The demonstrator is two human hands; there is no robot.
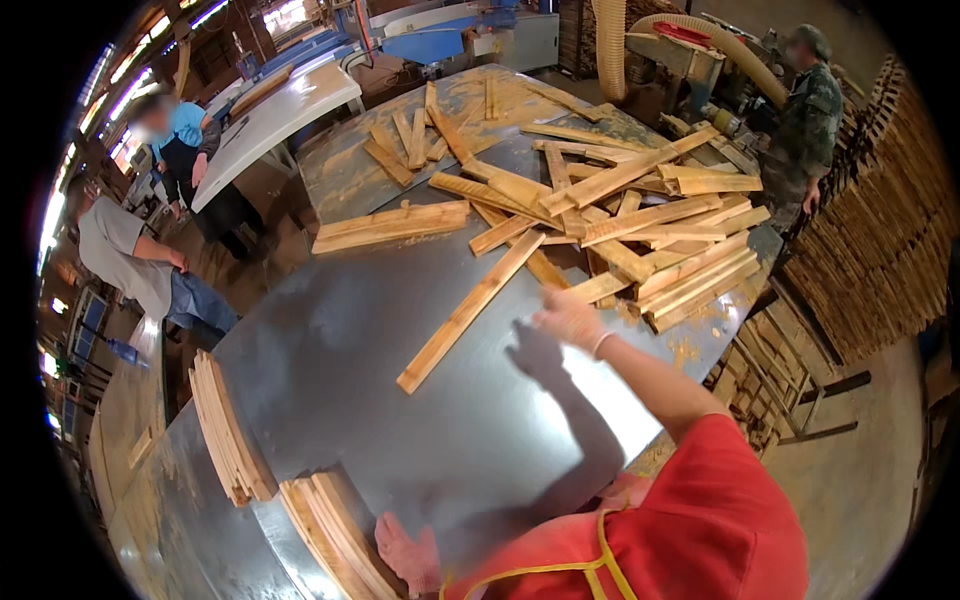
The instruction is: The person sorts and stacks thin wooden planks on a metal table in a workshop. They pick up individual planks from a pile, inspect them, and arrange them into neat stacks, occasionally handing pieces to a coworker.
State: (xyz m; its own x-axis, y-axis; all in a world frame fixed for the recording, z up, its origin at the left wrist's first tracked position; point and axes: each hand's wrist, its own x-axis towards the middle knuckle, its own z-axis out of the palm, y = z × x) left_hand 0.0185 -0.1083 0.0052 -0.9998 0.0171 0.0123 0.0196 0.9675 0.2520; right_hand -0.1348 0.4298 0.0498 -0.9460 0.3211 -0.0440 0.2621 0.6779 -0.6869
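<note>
My right hand [572,318], in a pale glove and somewhat blurred, reaches over the metal tabletop [350,330] at the near edge of a heap of wooden boards [640,205]. Its fingers stretch forward with no board visible in them. To its left, one long board [470,312] lies slanted on the metal. My left hand [408,553], gloved as well, is at the near edge with fingers apart. Just left of it stands a row of boards [335,535] set side by side. A second such bundle [228,430] lies farther left.
Two boards [390,227] lie together at the far left of the heap. Sawdust and more boards cover the back table [340,150]. Two people [130,250] [180,135] are at the left, another [808,120] at the far right. Stacked timber [870,230] and a metal rack [790,380] flank the right side.
</note>
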